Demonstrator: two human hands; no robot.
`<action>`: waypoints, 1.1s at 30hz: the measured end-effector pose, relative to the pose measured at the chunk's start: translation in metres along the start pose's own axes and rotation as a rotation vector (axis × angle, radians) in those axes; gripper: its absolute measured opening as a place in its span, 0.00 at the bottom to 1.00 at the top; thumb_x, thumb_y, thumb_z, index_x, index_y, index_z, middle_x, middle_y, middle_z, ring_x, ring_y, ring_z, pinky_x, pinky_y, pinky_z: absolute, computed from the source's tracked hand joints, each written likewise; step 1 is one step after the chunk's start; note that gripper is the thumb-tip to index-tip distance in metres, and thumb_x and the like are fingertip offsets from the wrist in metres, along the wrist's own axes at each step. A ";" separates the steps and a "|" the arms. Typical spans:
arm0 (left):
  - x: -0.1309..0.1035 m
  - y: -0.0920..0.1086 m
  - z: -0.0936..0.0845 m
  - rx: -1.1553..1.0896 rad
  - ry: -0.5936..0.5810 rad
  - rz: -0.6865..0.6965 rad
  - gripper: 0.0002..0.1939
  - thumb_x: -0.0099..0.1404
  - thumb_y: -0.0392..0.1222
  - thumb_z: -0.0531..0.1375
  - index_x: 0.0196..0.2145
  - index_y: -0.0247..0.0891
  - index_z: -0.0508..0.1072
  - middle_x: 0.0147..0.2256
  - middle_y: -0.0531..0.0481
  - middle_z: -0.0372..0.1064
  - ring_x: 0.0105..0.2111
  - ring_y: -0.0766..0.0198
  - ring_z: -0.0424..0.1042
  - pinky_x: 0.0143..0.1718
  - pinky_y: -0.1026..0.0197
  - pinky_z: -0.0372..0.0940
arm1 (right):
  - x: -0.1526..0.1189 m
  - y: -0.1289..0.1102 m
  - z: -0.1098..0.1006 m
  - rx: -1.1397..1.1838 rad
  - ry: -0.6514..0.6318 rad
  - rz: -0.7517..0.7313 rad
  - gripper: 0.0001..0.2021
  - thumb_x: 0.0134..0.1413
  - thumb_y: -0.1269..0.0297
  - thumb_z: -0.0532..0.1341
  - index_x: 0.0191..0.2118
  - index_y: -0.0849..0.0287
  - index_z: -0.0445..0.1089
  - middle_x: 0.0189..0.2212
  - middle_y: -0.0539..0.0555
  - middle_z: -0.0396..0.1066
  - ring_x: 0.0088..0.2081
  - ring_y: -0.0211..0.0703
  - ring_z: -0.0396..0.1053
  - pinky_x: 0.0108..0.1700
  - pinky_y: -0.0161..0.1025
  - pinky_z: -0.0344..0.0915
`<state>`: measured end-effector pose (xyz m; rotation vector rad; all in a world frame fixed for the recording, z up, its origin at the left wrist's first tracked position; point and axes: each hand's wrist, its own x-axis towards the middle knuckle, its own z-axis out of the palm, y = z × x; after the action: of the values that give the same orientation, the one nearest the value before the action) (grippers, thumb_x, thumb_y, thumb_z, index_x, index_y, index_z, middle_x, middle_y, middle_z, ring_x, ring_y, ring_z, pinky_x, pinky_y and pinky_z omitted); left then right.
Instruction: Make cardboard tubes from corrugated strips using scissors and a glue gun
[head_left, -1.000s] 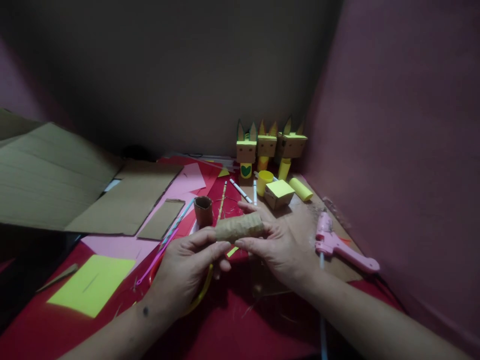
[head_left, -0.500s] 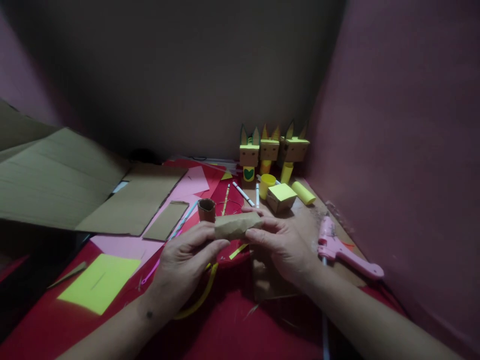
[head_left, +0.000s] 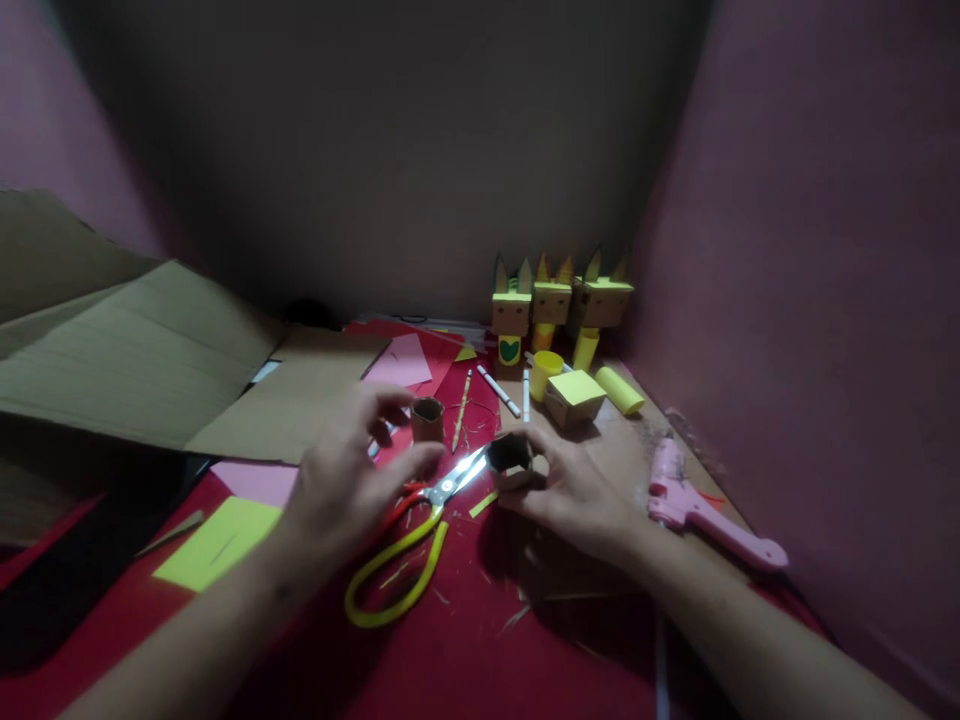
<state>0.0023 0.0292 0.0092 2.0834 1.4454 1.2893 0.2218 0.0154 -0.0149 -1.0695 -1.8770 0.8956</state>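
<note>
My right hand grips a short brown cardboard tube, its dark hollow end facing me. To the left, my left hand is open and slightly blurred, thumb and fingers spread around the near side of a second cardboard tube that stands upright. Whether the fingers touch that tube I cannot tell. Between and below the hands lie scissors with yellow and red handles, blades pointing toward the held tube. A thin yellow paper strip rests beside the blades.
Cardboard figures with pointed ears stand at the back. Nearer are a yellow-topped box, a yellow roll and markers. A pink glue gun lies right. Large cardboard and yellow paper are left.
My left hand has let go of the cardboard tube and moved left toward the standing one. My right hand keeps the tube, now turned end-on. The scissors have come into fuller view.
</note>
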 end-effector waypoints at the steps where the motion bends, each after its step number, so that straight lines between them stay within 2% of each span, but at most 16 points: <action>1: 0.009 -0.006 -0.002 -0.001 0.008 -0.079 0.29 0.50 0.42 0.70 0.50 0.41 0.68 0.42 0.46 0.70 0.36 0.57 0.68 0.37 0.60 0.62 | 0.002 0.002 -0.001 0.049 0.033 0.066 0.15 0.44 0.76 0.62 0.40 0.57 0.66 0.34 0.50 0.68 0.35 0.41 0.67 0.36 0.38 0.66; 2: 0.018 -0.013 -0.003 -0.035 -0.034 -0.131 0.36 0.46 0.40 0.71 0.53 0.40 0.66 0.44 0.44 0.68 0.38 0.56 0.68 0.37 0.60 0.63 | 0.005 0.005 -0.003 0.075 0.066 0.127 0.15 0.41 0.76 0.63 0.39 0.58 0.65 0.32 0.50 0.68 0.33 0.40 0.67 0.35 0.38 0.65; 3: 0.025 -0.020 -0.001 -0.077 -0.074 -0.193 0.39 0.43 0.39 0.72 0.53 0.39 0.66 0.43 0.45 0.69 0.38 0.56 0.69 0.36 0.61 0.63 | 0.007 0.007 -0.005 0.090 0.097 0.181 0.16 0.39 0.76 0.64 0.38 0.58 0.64 0.31 0.49 0.67 0.32 0.40 0.66 0.34 0.38 0.65; 4: 0.031 -0.025 0.002 -0.126 -0.124 -0.233 0.37 0.41 0.37 0.72 0.51 0.38 0.68 0.40 0.46 0.70 0.37 0.56 0.69 0.34 0.62 0.62 | 0.008 0.009 -0.008 0.099 0.118 0.225 0.17 0.36 0.77 0.64 0.37 0.58 0.64 0.30 0.49 0.67 0.31 0.40 0.66 0.32 0.37 0.65; 7: 0.036 -0.028 0.013 -0.231 -0.242 -0.298 0.18 0.44 0.35 0.70 0.35 0.36 0.75 0.28 0.50 0.72 0.28 0.60 0.69 0.28 0.65 0.60 | 0.009 0.009 -0.020 0.100 0.182 0.294 0.18 0.34 0.77 0.65 0.36 0.58 0.64 0.28 0.49 0.68 0.30 0.41 0.67 0.31 0.38 0.64; 10: 0.032 -0.008 0.018 -0.260 -0.264 -0.288 0.08 0.48 0.35 0.68 0.28 0.37 0.75 0.24 0.51 0.71 0.24 0.63 0.67 0.25 0.66 0.58 | 0.005 0.006 -0.032 0.039 0.230 0.314 0.18 0.31 0.78 0.67 0.33 0.58 0.66 0.28 0.50 0.69 0.31 0.42 0.67 0.32 0.38 0.65; 12: 0.026 0.011 0.022 -0.330 -0.297 -0.223 0.06 0.49 0.34 0.67 0.28 0.37 0.75 0.27 0.50 0.73 0.27 0.62 0.69 0.29 0.65 0.60 | 0.000 0.008 -0.037 0.003 0.231 0.310 0.18 0.31 0.78 0.67 0.33 0.59 0.67 0.29 0.50 0.69 0.32 0.43 0.67 0.34 0.39 0.65; 15: 0.016 0.031 0.036 -0.445 -0.460 -0.113 0.07 0.52 0.34 0.65 0.32 0.39 0.75 0.30 0.51 0.73 0.30 0.61 0.69 0.33 0.63 0.62 | -0.008 0.015 -0.039 -0.009 0.214 0.288 0.18 0.33 0.76 0.66 0.35 0.60 0.65 0.30 0.49 0.68 0.34 0.43 0.67 0.37 0.39 0.64; 18: 0.006 0.034 0.059 -0.384 -0.576 -0.026 0.12 0.53 0.34 0.64 0.37 0.40 0.73 0.35 0.52 0.72 0.35 0.59 0.69 0.37 0.60 0.63 | -0.013 0.021 -0.037 0.032 0.200 0.301 0.19 0.34 0.75 0.66 0.37 0.59 0.63 0.31 0.48 0.67 0.34 0.42 0.67 0.37 0.39 0.64; 21: 0.000 0.027 0.077 -0.363 -0.639 -0.055 0.14 0.54 0.35 0.64 0.39 0.38 0.71 0.36 0.51 0.71 0.36 0.58 0.70 0.37 0.58 0.64 | -0.016 0.023 -0.036 -0.004 0.181 0.307 0.23 0.33 0.79 0.65 0.41 0.60 0.63 0.33 0.50 0.68 0.36 0.43 0.67 0.38 0.39 0.64; 24: -0.005 0.023 0.083 -0.415 -0.650 -0.088 0.22 0.54 0.36 0.64 0.47 0.39 0.66 0.40 0.50 0.70 0.39 0.58 0.72 0.39 0.57 0.66 | -0.018 0.023 -0.037 -0.041 0.152 0.309 0.32 0.33 0.82 0.63 0.49 0.60 0.60 0.37 0.52 0.68 0.40 0.45 0.68 0.41 0.41 0.65; 26: -0.009 0.024 0.084 -0.437 -0.619 -0.129 0.33 0.53 0.38 0.66 0.54 0.40 0.59 0.44 0.48 0.69 0.43 0.56 0.71 0.44 0.55 0.66 | -0.019 0.022 -0.037 -0.014 0.143 0.322 0.37 0.33 0.81 0.64 0.54 0.60 0.56 0.41 0.54 0.68 0.43 0.47 0.68 0.44 0.43 0.65; 28: -0.012 0.027 0.084 -0.424 -0.568 -0.182 0.39 0.50 0.41 0.69 0.56 0.40 0.56 0.46 0.47 0.68 0.45 0.55 0.71 0.47 0.54 0.65 | -0.020 0.020 -0.037 0.031 0.159 0.319 0.40 0.32 0.79 0.66 0.57 0.60 0.53 0.47 0.57 0.67 0.47 0.49 0.67 0.49 0.45 0.65; 30: -0.015 0.029 0.085 -0.385 -0.515 -0.202 0.38 0.49 0.42 0.70 0.54 0.40 0.58 0.45 0.48 0.69 0.45 0.55 0.70 0.47 0.53 0.65 | -0.021 0.020 -0.036 0.060 0.180 0.301 0.42 0.32 0.78 0.67 0.57 0.61 0.53 0.51 0.60 0.64 0.51 0.51 0.66 0.52 0.45 0.63; 33: -0.019 0.028 0.089 -0.314 -0.469 -0.166 0.24 0.54 0.43 0.67 0.46 0.39 0.65 0.39 0.50 0.70 0.41 0.56 0.71 0.43 0.54 0.66 | -0.022 0.022 -0.035 0.061 0.192 0.282 0.39 0.33 0.79 0.64 0.57 0.62 0.55 0.51 0.60 0.65 0.51 0.50 0.66 0.53 0.45 0.62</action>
<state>0.0877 0.0216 -0.0311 1.8487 1.1015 0.8251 0.2673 0.0108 -0.0245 -1.3544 -1.5565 0.9639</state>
